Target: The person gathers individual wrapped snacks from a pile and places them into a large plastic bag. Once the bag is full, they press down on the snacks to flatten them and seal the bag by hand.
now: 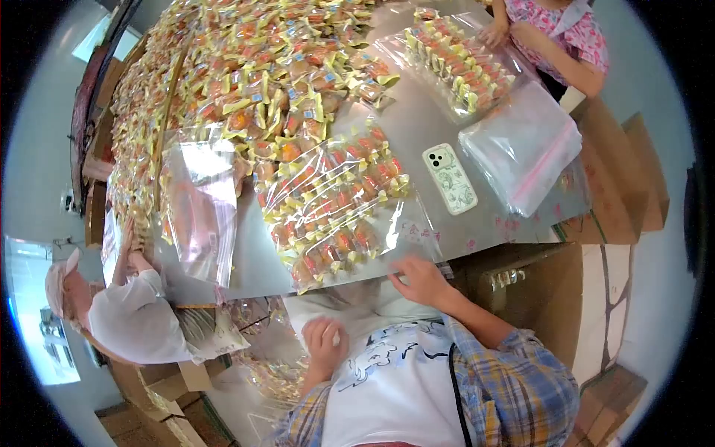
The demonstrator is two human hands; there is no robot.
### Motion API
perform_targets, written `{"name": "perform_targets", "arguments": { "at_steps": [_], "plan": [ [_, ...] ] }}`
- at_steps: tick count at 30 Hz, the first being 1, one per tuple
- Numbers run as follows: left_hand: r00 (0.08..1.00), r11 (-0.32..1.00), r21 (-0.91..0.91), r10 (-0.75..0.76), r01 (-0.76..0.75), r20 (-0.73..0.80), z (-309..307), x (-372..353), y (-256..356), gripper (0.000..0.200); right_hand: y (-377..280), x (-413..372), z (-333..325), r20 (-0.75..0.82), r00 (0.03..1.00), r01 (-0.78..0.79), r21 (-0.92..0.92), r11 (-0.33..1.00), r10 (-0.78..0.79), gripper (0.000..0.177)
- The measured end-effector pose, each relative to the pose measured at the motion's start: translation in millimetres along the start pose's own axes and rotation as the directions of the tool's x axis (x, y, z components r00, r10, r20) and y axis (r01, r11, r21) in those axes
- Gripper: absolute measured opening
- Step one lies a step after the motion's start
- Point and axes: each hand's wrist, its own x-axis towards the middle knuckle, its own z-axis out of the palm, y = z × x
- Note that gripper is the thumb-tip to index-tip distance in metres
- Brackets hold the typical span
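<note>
My left hand [325, 341] is held in front of my white shirt, below the table edge, its fingers curled in and nothing visible in them. My right hand [423, 281] is at the table's front edge, thumb and forefinger apart, close to the lower right end of a clear plastic bag [408, 223]. Inside that bag lie rows of small wrapped snacks [342, 197] with yellow-edged wrappers and orange-red contents. Left of it rests a clear bag with a pinkish strip [201, 216]. A phone in a pale green patterned case [450, 179] lies right of the filled bag.
A large heap of wrapped snacks [253, 74] covers the back left of the metal table [298, 279]. At right lie a stack of clear bags [521, 149] and another filled bag [458, 63], beside a person in pink [558, 33]. Another person [134, 313] sits at left. Cardboard boxes [521, 290] stand below.
</note>
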Motion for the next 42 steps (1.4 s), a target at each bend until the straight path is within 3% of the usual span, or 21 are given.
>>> {"name": "perform_targets", "arguments": {
  "at_steps": [2, 3, 4, 5, 8, 10, 11, 13, 14, 17, 18, 21, 28, 34, 39, 42],
  "plan": [
    [0.969, 0.975, -0.014, -0.22, 0.22, -0.111, -8, -33, 4, 0.026, 3, -27, -23, -0.008, 0.986, 0.168, -0.05, 0.985, -0.169, 0.015],
    [0.857, 0.867, -0.152, -0.494, 0.474, -0.148, -5, -62, -3, 0.023, 5, -42, -32, -0.047, 0.975, 0.213, -0.076, 0.974, -0.217, 0.011],
    [0.671, 0.678, -0.289, -0.729, 0.676, -0.14, 6, -96, -17, 0.02, 15, -64, -36, -0.076, 0.98, 0.175, -0.113, 0.978, -0.184, 0.013],
    [0.421, 0.418, -0.412, -0.903, 0.81, -0.09, 13, -114, -23, 0.019, 24, -89, -42, -0.097, 0.984, 0.135, -0.148, 0.98, -0.15, 0.016],
    [0.245, 0.132, -0.468, -0.951, 0.874, 0.19, 9, -113, -22, 0.021, 41, -139, -62, -0.141, 0.988, -0.109, -0.295, 0.949, 0.07, 0.03],
    [0.177, 0.025, -0.44, -0.935, 0.898, 0.307, 10, -129, -28, 0.021, 36, -151, -71, -0.253, 0.934, -0.334, -0.363, 0.87, 0.253, 0.04],
    [0.149, -0.019, -0.414, -0.917, 0.91, 0.369, 13, -134, -30, 0.021, 38, -153, -73, -0.206, 0.933, -0.354, -0.39, 0.85, 0.294, 0.044],
    [0.114, -0.057, -0.373, -0.901, 0.926, 0.419, 21, -147, -37, 0.021, 36, -164, -75, -0.104, 0.916, -0.391, -0.444, 0.806, 0.388, 0.051],
    [0.101, -0.073, -0.356, -0.89, 0.932, 0.445, 26, -149, -39, 0.02, 38, -166, -73, -0.11, 0.929, -0.362, -0.456, 0.813, 0.352, 0.057],
    [0.073, -0.099, -0.315, -0.869, 0.944, 0.49, 33, -155, -46, 0.02, 43, -166, -67, -0.398, 0.843, -0.531, -0.5, 0.684, 0.363, 0.065],
    [0.065, -0.103, -0.301, -0.864, 0.948, 0.5, 35, -157, -48, 0.02, 53, -171, -68, -0.39, 0.826, -0.562, -0.511, 0.65, 0.407, 0.07],
    [0.05, -0.127, -0.289, -0.843, 0.949, 0.536, 47, -157, -57, 0.02, 69, -173, -66, -0.413, 0.834, -0.538, -0.458, 0.708, 0.367, 0.069],
    [-0.032, -0.215, -0.225, -0.786, 0.95, 0.618, 85, -168, -72, 0.021, 80, -190, -67, -0.37, 0.853, -0.52, -0.537, 0.664, 0.369, 0.059],
    [-0.121, -0.314, -0.194, -0.756, 0.929, 0.643, 76, -171, -83, 0.022, 65, -172, -65, -0.33, 0.868, -0.496, -0.547, 0.675, 0.371, 0.055],
    [-0.132, -0.323, -0.185, -0.75, 0.928, 0.648, 69, -190, -86, 0.024, 69, -194, -67, -0.283, 0.877, -0.479, -0.578, 0.661, 0.389, 0.057],
    [-0.112, -0.321, -0.22, -0.76, 0.921, 0.64, 84, -201, -88, 0.025, 83, -191, -63, -0.291, 0.906, -0.424, -0.613, 0.667, 0.308, 0.057]
  ]
}}
